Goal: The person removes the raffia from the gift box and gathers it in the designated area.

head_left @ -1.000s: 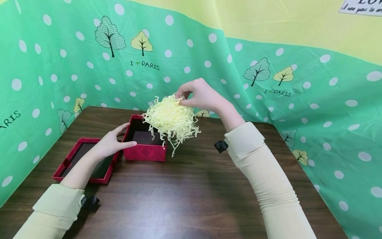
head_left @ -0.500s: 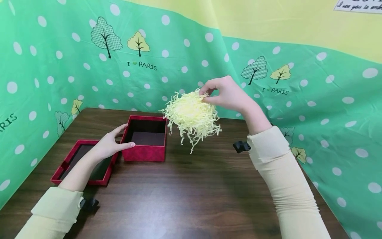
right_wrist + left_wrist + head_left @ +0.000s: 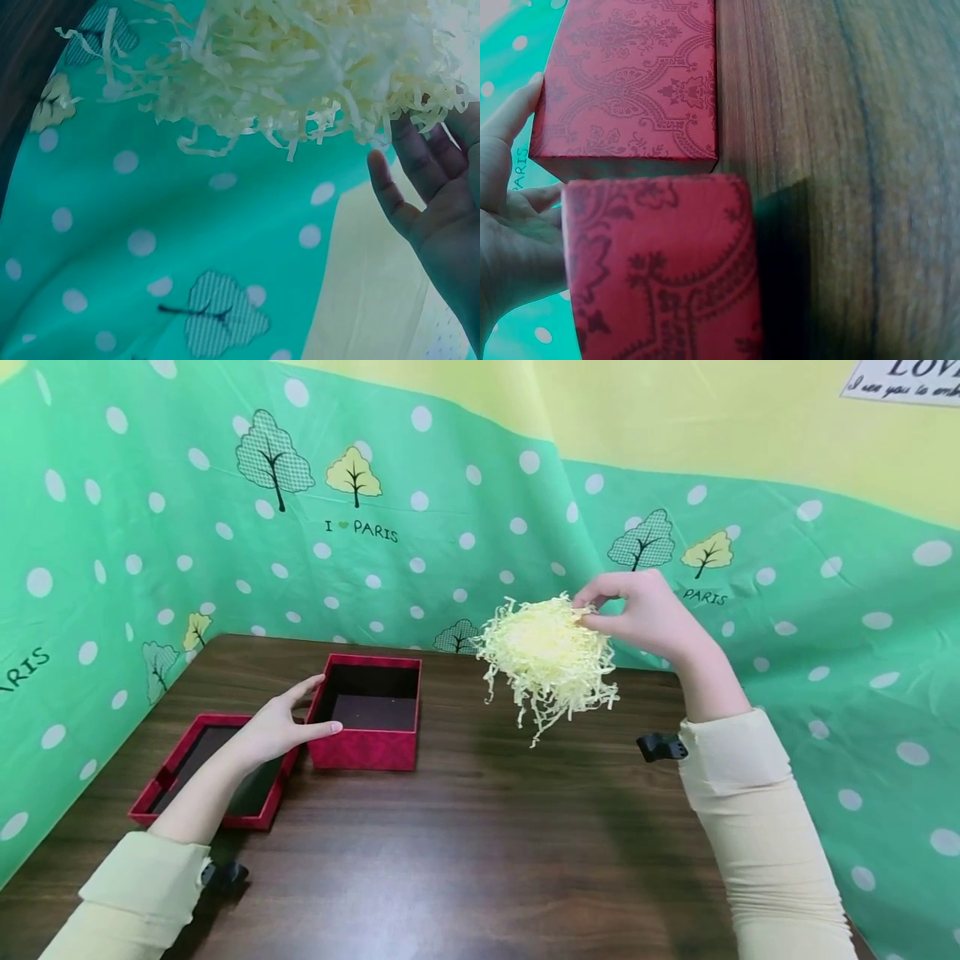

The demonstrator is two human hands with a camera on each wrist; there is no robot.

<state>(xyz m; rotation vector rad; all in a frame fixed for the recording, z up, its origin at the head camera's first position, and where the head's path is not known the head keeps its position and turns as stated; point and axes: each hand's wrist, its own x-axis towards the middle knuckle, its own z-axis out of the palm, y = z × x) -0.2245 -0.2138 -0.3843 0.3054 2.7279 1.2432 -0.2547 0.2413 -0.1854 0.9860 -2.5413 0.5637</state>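
In the head view my right hand (image 3: 637,610) pinches a loose clump of pale yellow shredded paper (image 3: 547,643) between thumb and fingers. The clump is held up to the right of an open red box (image 3: 363,752), and loose strands dangle under it. In the right wrist view the shredded paper (image 3: 292,75) fills the top, beside the fingers. My left hand (image 3: 277,727) rests against the box's left side with fairly straight fingers, its thumb along the front rim. The box's dark inside holds no shredded paper. In the left wrist view its patterned side (image 3: 630,82) shows.
A red lid (image 3: 270,802) lies upturned left of the box, partly under my left forearm. Both stand on a dark wooden table (image 3: 420,860). A green and yellow printed cloth (image 3: 480,485) hangs behind the table and along its sides.
My right hand has carried the shredded paper rightward, from over the box's right edge to well away from it. The left hand, box and lid have stayed in place.
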